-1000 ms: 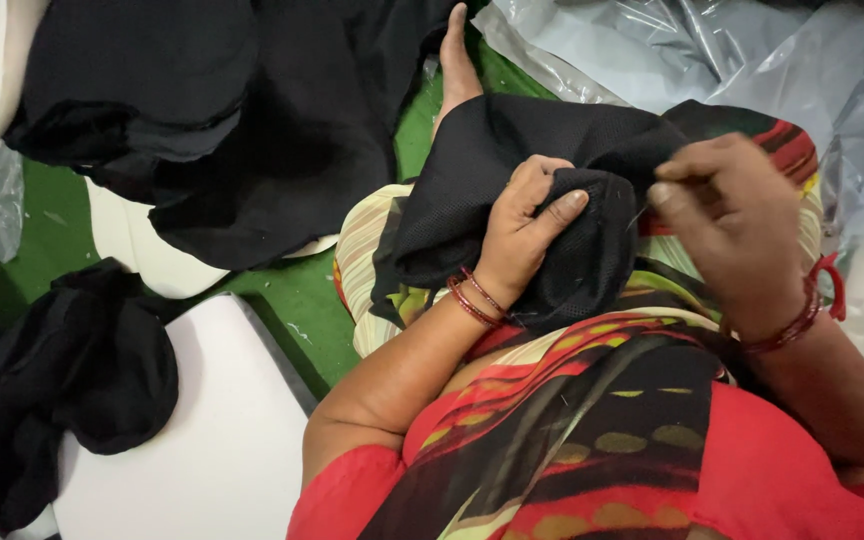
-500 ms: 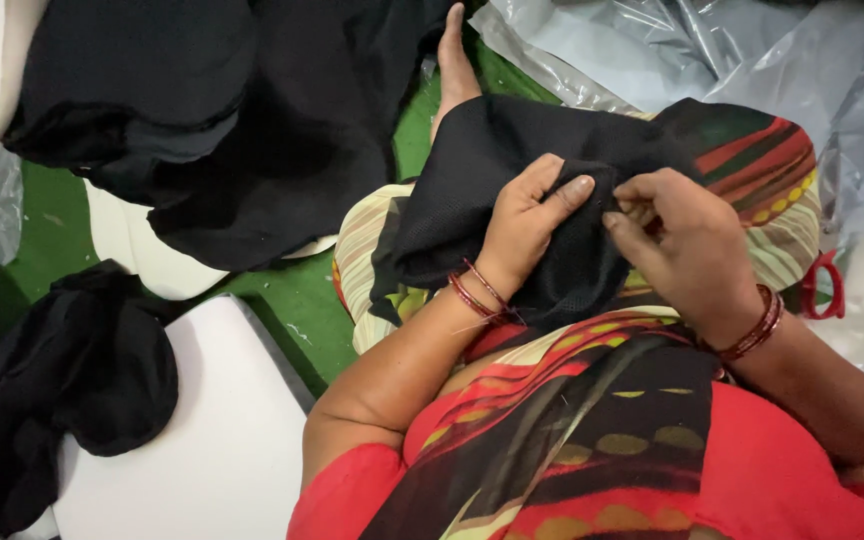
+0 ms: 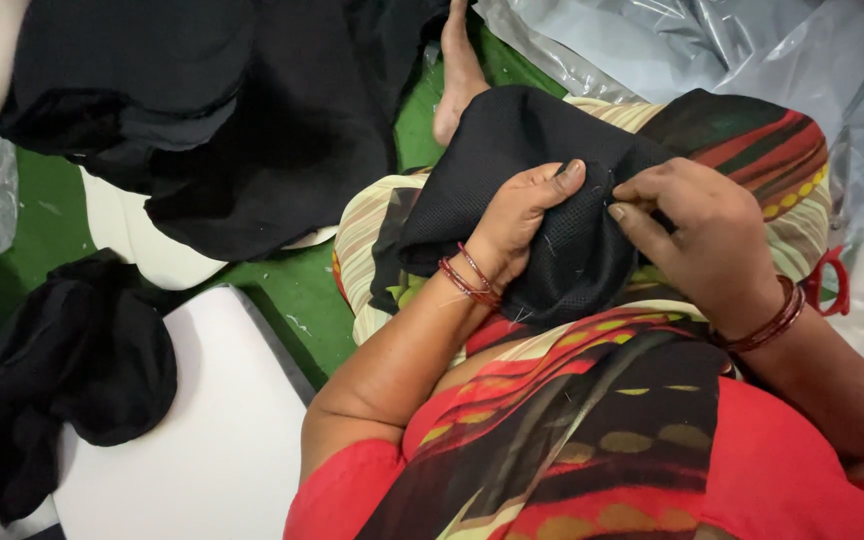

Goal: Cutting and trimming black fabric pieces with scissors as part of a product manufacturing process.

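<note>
A piece of black mesh fabric (image 3: 512, 150) lies over my lap, draped on my striped red, green and cream garment (image 3: 782, 150). My left hand (image 3: 522, 215) grips a fold of the black fabric, fingers curled over its top. My right hand (image 3: 687, 235) pinches the fabric right beside the left fingertips, thumb and forefinger pressed together; whether something thin sits between them is too small to tell. Red bangles circle both wrists.
A large heap of black cloth (image 3: 212, 110) covers white foam pads (image 3: 212, 450) on the green floor (image 3: 42, 215) to the left. Another black bundle (image 3: 72, 350) lies at lower left. Clear plastic sheeting (image 3: 712, 50) is at upper right, red scissor handles (image 3: 832, 285) at right. My bare foot (image 3: 457, 75) shows above.
My right hand has moved left and down, from the fabric's right edge to beside the left fingertips. The left hand kept its grip on the black fabric.
</note>
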